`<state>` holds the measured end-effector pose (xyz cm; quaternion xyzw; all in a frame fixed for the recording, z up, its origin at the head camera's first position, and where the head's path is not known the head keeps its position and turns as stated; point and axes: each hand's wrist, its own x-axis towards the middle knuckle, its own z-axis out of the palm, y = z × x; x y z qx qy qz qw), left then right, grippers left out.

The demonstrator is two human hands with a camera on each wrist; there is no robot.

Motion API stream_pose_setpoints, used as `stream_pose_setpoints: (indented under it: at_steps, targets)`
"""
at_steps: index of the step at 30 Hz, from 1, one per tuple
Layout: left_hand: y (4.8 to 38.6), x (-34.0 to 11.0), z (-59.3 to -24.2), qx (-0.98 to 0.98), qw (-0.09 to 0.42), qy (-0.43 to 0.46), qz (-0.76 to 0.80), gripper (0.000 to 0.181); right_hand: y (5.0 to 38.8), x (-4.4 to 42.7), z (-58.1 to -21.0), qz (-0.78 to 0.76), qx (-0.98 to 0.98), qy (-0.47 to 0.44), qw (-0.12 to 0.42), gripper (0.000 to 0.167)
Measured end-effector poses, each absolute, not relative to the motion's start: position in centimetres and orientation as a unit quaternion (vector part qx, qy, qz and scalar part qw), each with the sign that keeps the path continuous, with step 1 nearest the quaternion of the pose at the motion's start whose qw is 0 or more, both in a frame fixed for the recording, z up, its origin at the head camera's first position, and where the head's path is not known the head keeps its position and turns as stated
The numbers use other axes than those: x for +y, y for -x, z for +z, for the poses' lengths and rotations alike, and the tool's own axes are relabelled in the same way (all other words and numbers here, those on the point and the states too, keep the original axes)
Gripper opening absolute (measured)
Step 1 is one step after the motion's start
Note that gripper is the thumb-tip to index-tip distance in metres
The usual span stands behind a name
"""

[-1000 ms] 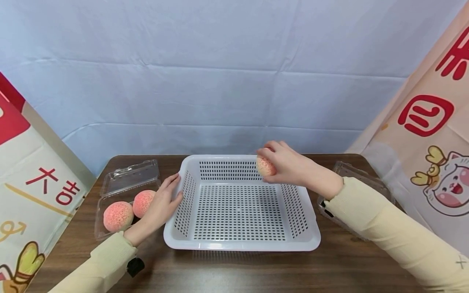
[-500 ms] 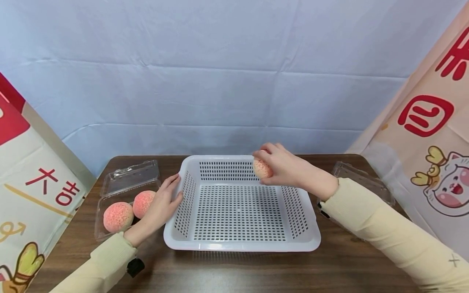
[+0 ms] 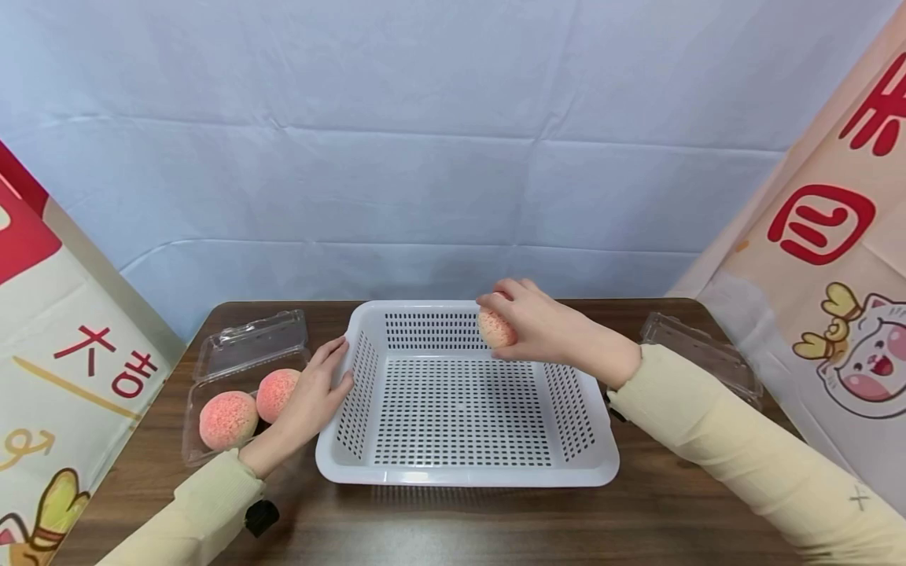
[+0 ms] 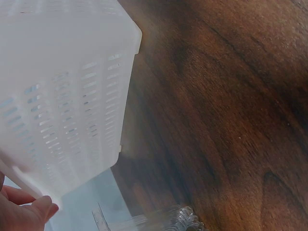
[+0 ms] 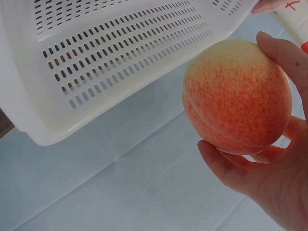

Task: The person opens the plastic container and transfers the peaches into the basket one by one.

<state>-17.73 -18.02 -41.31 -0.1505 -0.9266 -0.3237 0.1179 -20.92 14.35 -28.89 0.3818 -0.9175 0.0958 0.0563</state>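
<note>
- "大吉" (image 3: 90, 349) can be read in big red characters on the white banner (image 3: 64, 310) off to the left, with a yellow line printed underneath.
- More red lettering (image 3: 821, 224) is printed on the pinkish banner (image 3: 760, 271) to the right, but it's stylised and partly cut off, so it can't really be made out. A grinning cartoon cat (image 3: 878, 354) is drawn below it.
- A little dark cross (image 3: 859, 497) can be spotted on the cream right sleeve (image 3: 750, 452).
- A red-and-yellow peach (image 5: 238, 98) is gripped in the right hand (image 3: 541, 326), fingers and thumb curled round its sides, and it's held up over the far side of the white plastic basket (image 3: 467, 476).
- The left hand (image 3: 316, 397) is rested on the basket's left rim, fingers pretty straight, thumb spread away from them.
- Two more peaches (image 3: 228, 420) are tucked in an open clear plastic clamshell (image 3: 248, 343) left of the basket, one partly hidden by the left hand.
- Another clear plastic container (image 3: 704, 358) is placed to the basket's right, mostly blocked by the sleeve, contents hidden.
- All that is set on a dark wood-grain desk (image 3: 453, 527), with pale blue cloth (image 3: 425, 196) hung behind.
</note>
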Motion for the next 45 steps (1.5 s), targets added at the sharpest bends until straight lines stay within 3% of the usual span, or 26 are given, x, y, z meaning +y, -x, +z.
stream_pose_setpoints:
  at_steps: [45]
  targets:
    - [17.8, -18.1, -41.3, -0.926, 0.115, 0.156, -0.324, 0.051, 21.0, 11.5, -30.1, 0.090, -0.911, -0.400, 0.030, 0.055]
